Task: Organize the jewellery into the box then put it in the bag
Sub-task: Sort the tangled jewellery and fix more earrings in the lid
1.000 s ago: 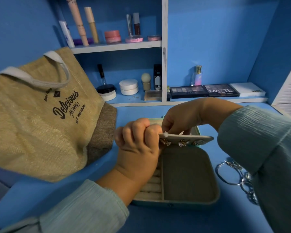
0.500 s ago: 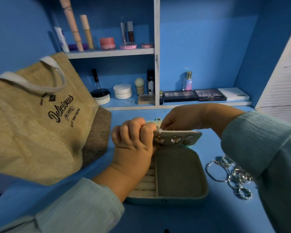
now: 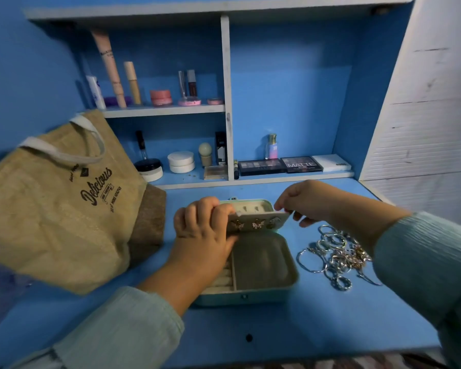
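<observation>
A pale green jewellery box (image 3: 250, 296) lies open on the blue desk, its beige lining bare except for ring rolls at the left. My left hand (image 3: 205, 227) grips the left end of the box's beige earring flap (image 3: 261, 216), holding it raised. Butterfly earrings (image 3: 258, 224) are pinned along the flap. My right hand (image 3: 306, 202) is at the flap's right end, fingers loosely curled, with nothing visible in them. A pile of silver hoops and rings (image 3: 336, 257) lies right of the box. The tan jute bag (image 3: 51, 209) stands to the left.
Shelves behind the desk hold cosmetics: tubes (image 3: 109, 67), jars (image 3: 181, 161), a perfume bottle (image 3: 271, 146) and eyeshadow palettes (image 3: 301, 164). A white slatted panel (image 3: 423, 129) borders the right side. The desk's front edge runs just below my sleeves.
My right hand has moved from the flap's upper left to its right end. My left hand keeps its grip on the flap. The camera has tilted up, showing more shelf and jewellery.
</observation>
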